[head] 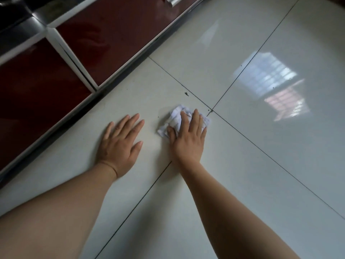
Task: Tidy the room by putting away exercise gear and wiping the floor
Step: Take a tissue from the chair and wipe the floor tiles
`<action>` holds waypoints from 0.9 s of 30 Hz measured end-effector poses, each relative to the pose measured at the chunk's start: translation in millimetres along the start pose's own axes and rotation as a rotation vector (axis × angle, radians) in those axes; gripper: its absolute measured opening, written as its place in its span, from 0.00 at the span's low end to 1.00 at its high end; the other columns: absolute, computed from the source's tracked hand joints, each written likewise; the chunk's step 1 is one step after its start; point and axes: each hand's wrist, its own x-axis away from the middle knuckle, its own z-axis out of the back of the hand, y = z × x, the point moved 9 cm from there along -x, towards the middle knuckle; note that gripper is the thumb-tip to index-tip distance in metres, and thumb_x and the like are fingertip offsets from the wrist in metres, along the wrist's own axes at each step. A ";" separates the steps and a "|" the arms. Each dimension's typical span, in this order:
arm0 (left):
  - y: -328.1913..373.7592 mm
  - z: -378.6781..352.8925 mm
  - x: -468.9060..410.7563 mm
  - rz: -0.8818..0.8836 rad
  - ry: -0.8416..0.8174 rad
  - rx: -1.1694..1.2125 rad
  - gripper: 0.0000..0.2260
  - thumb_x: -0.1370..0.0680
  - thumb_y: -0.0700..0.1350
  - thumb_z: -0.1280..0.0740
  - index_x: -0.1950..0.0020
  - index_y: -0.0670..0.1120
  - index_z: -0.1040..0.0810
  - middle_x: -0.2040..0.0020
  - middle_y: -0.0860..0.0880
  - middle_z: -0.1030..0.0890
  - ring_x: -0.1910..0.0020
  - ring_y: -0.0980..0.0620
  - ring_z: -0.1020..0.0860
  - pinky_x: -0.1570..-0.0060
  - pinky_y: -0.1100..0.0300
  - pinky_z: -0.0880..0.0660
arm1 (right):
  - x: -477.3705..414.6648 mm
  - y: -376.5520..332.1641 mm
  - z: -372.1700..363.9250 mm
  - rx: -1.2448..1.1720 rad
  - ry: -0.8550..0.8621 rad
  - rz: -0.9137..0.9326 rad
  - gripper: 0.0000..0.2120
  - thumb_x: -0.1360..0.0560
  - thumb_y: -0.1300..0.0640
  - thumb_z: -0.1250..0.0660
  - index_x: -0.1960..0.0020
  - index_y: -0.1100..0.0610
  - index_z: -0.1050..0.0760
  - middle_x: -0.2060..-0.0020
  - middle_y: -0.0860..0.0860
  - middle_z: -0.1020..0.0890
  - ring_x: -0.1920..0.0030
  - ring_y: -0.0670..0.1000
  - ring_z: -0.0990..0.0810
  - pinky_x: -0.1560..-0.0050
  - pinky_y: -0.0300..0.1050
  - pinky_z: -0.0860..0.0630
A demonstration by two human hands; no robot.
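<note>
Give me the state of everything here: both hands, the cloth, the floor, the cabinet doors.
left hand, flat on the floor, fingers straight, holding nothing
right hand, pressing the cloth down
cloth, crumpled, under the right hand
floor, glossy, dark speck beyond the cloth
cabinet doors, closed

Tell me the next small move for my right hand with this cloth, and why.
Probably slide the white cloth a little forward, over the dark speck beside the grout line. Your right hand presses the cloth on the floor tile just short of that mark, while your left hand lies flat on the tile, seemingly bracing you.
</note>
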 end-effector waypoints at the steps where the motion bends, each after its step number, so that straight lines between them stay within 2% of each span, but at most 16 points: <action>1: 0.8 0.0 -0.4 0.000 0.001 -0.004 0.26 0.25 0.54 0.47 0.27 0.51 0.36 0.26 0.51 0.37 0.28 0.51 0.39 0.32 0.49 0.45 | -1.5 1.2 0.4 0.000 0.000 -0.001 0.32 0.26 0.38 0.55 0.27 0.53 0.40 0.25 0.57 0.45 0.25 0.57 0.50 0.28 0.51 0.59; 4: 1.8 0.1 -0.4 0.012 0.005 -0.005 0.26 0.25 0.53 0.47 0.28 0.50 0.35 0.26 0.50 0.36 0.28 0.50 0.39 0.32 0.48 0.45 | -3.1 -1.0 -2.4 0.006 -0.014 0.020 0.33 0.26 0.39 0.57 0.26 0.53 0.42 0.24 0.56 0.47 0.24 0.57 0.53 0.29 0.50 0.61; 8: 11.3 2.0 -6.7 -0.024 0.017 -0.053 0.26 0.26 0.51 0.47 0.30 0.44 0.32 0.29 0.44 0.31 0.31 0.44 0.34 0.33 0.44 0.43 | -5.1 0.9 -3.2 0.018 -0.025 0.038 0.33 0.27 0.39 0.59 0.25 0.51 0.44 0.24 0.54 0.48 0.24 0.56 0.54 0.29 0.49 0.62; 11: 28.6 -0.2 -38.7 0.025 0.026 0.057 0.26 0.25 0.52 0.50 0.28 0.46 0.34 0.28 0.46 0.33 0.29 0.45 0.35 0.32 0.44 0.44 | -3.7 0.0 -3.6 0.003 -0.026 0.039 0.32 0.26 0.39 0.58 0.26 0.51 0.44 0.24 0.55 0.47 0.24 0.56 0.53 0.29 0.49 0.62; 13: 38.1 -6.1 -53.4 0.066 0.034 0.075 0.27 0.25 0.53 0.52 0.27 0.50 0.36 0.25 0.49 0.37 0.27 0.48 0.40 0.30 0.46 0.48 | -2.7 -1.0 -4.7 -0.018 -0.019 0.047 0.31 0.26 0.40 0.55 0.27 0.51 0.41 0.25 0.56 0.44 0.25 0.58 0.50 0.28 0.52 0.56; 15: 38.9 -11.8 -63.3 0.088 0.056 0.077 0.26 0.25 0.53 0.52 0.27 0.52 0.36 0.25 0.51 0.38 0.26 0.50 0.41 0.29 0.49 0.49 | -5.0 2.6 2.3 -0.035 0.068 0.060 0.27 0.26 0.43 0.49 0.30 0.53 0.34 0.27 0.58 0.37 0.27 0.61 0.42 0.29 0.56 0.46; 17: 35.9 -12.4 -60.8 0.096 0.068 0.070 0.25 0.24 0.54 0.52 0.27 0.53 0.36 0.25 0.52 0.38 0.26 0.50 0.40 0.30 0.50 0.50 | -8.2 7.2 5.5 -0.055 0.098 0.063 0.26 0.26 0.44 0.47 0.32 0.53 0.32 0.28 0.59 0.35 0.28 0.61 0.39 0.31 0.57 0.43; 22: 37.9 -10.1 -62.4 0.087 0.065 0.055 0.25 0.25 0.54 0.49 0.28 0.52 0.35 0.26 0.51 0.37 0.27 0.50 0.39 0.31 0.51 0.50 | -67.1 19.7 13.7 -0.073 0.074 -0.047 0.26 0.24 0.43 0.46 0.29 0.54 0.36 0.26 0.58 0.41 0.26 0.60 0.46 0.29 0.57 0.51; 27: 37.1 -8.6 -62.3 0.089 0.076 0.052 0.25 0.25 0.53 0.48 0.28 0.52 0.34 0.26 0.51 0.36 0.28 0.50 0.39 0.32 0.51 0.49 | -113.8 9.3 13.9 -0.051 0.010 -0.022 0.26 0.23 0.46 0.43 0.27 0.53 0.39 0.25 0.58 0.45 0.25 0.60 0.50 0.28 0.56 0.54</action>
